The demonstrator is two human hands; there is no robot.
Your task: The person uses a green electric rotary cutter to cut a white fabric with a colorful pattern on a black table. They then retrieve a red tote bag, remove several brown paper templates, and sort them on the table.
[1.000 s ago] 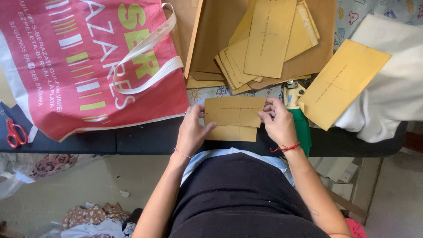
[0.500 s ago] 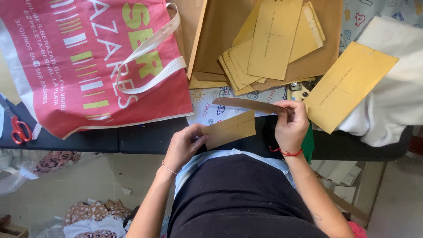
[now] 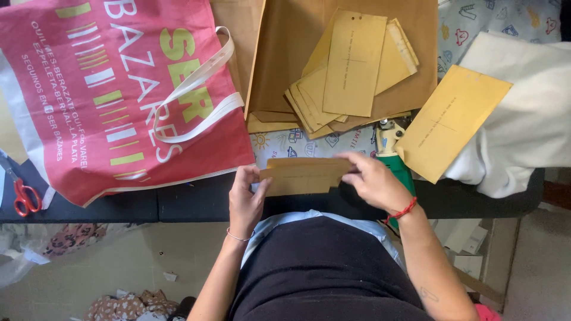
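Between the two hands, just off the near edge of the tabletop [image 3: 178, 205], a brown paper piece [image 3: 303, 176] is held flat and level. The left fingers [image 3: 245, 177] pinch its left end, thumb on the near side. The right fingers [image 3: 351, 161] close over its right end from above, so both hands grip the same piece and neither is free.

The piece looks doubled, one layer lying a little askew on the other, so the step in hand reads as squaring or creasing it. To do that well, the left hand [image 3: 247, 199] would best keep its end fixed as the anchor while the right hand [image 3: 372, 181] slides the upper layer until the long edges run together. Only then should pressure go along the fold, worked from the anchored end outward. Pressing before the edges meet would likely set a crooked crease that thin paper does not forgive.

Beyond the piece, farther up the tabletop, lies a fanned stack of similar pieces [image 3: 351, 71] on a large brown sheet [image 3: 285, 53]. Right of the piece is a green tool [image 3: 395, 160], then a lone yellow envelope [image 3: 452, 122] resting on white cloth [image 3: 523, 113]. Left of the piece spreads a red bag [image 3: 107, 89], with red scissors [image 3: 24, 196] at the far left edge.
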